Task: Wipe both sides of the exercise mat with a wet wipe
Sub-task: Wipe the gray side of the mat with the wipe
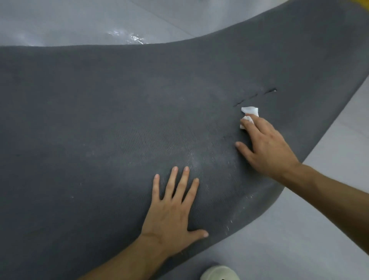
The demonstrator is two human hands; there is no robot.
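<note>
A dark grey exercise mat (99, 120) lies flat on the floor and fills most of the view. My left hand (173, 205) rests flat on it near its front edge, fingers straight and spread. My right hand (265, 143) lies further right on the mat and presses a crumpled white wet wipe (249, 113) down under straight fingers. Just beyond the wipe, a thin slit (255, 97) cuts the mat's surface. Faint pale streaks show on the mat between the two hands.
Pale grey tiled floor (319, 219) surrounds the mat, with a wet shiny patch (131, 38) beyond its far edge. A pale round container top (219, 273) sits at the bottom edge. A yellow object (359, 2) shows at the top right corner.
</note>
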